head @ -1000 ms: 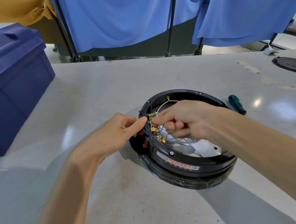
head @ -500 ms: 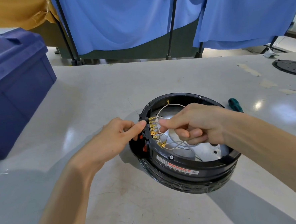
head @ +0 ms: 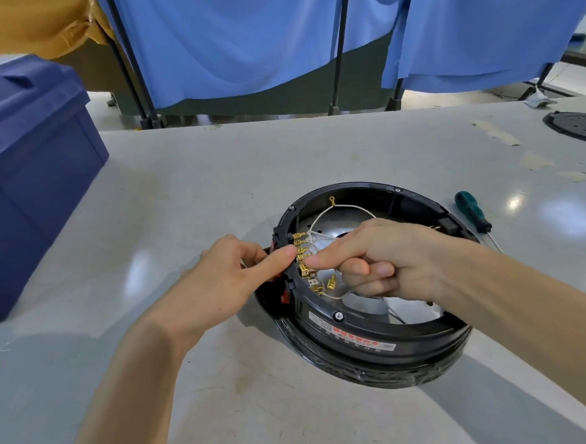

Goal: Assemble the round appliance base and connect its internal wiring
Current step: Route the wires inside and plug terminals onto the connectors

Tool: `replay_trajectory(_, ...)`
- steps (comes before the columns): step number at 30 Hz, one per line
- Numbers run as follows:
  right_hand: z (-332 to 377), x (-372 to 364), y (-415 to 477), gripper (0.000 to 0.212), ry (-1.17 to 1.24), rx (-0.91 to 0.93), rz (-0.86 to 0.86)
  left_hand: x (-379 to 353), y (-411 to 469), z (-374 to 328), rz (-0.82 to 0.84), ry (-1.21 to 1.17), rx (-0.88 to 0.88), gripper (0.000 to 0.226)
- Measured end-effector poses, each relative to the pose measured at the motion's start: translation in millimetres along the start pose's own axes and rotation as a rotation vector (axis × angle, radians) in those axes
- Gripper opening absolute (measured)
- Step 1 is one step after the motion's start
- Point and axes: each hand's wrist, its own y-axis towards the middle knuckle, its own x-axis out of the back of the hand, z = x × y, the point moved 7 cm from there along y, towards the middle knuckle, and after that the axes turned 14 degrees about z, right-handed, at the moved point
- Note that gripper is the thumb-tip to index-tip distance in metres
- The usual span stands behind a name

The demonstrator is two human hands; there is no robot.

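The round black appliance base (head: pixel 378 347) lies open side up on the grey table, with a shiny metal plate inside. A row of brass terminals (head: pixel 300 247) lines its inner left wall, and thin white wires (head: pixel 322 215) loop from them. My left hand (head: pixel 227 284) grips the base's left rim at the switch block, thumb on top by the terminals. My right hand (head: pixel 386 257) reaches inside the base, its fingers curled and index tip and thumb pinching a wire connector at the terminal row. One loose brass connector (head: pixel 331 283) hangs below my fingers.
A large dark blue toolbox (head: pixel 31 169) stands at the left. A green-handled screwdriver (head: pixel 472 210) lies just right of the base. A black perforated disc (head: pixel 580 125) sits at the far right edge. Blue curtains on black stands hang behind the table.
My right fingertips have shifted slightly lower along the terminal row. My left hand has kept its hold on the rim.
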Motion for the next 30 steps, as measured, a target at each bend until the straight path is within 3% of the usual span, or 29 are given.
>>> replay_trajectory(2,2,-1,0,0.058,-0.014,-0.035,0.044,-1,0,-1,0.007,-0.019,-0.011,0.065)
replay_trajectory(4,7,1,0,0.055,-0.104,-0.054,0.069,-1,-1,-2,0.012,-0.031,-0.018,0.064)
replay_trajectory(8,12,2,0,0.023,-0.249,-0.055,0.052,0,0,-3,0.003,-0.037,-0.022,0.065)
replay_trajectory(10,12,0,-1,0.018,-0.248,-0.048,0.067,-1,0,-4,-0.001,-0.031,-0.022,0.066)
replay_trajectory(15,11,-2,-3,0.053,-0.155,-0.051,0.110,-2,0,-3,0.016,-0.036,-0.024,0.063)
replay_trajectory(21,9,-3,-6,0.062,-0.037,-0.017,0.057,-2,-1,-4,0.025,-0.052,-0.030,0.058)
replay_trajectory(27,4,-2,-8,0.021,0.064,0.003,-0.077,1,-3,-1,-0.013,0.016,0.014,0.064)
replay_trajectory(30,3,-2,-10,0.012,0.058,0.002,-0.127,1,-5,-4,-0.020,0.076,0.018,0.067)
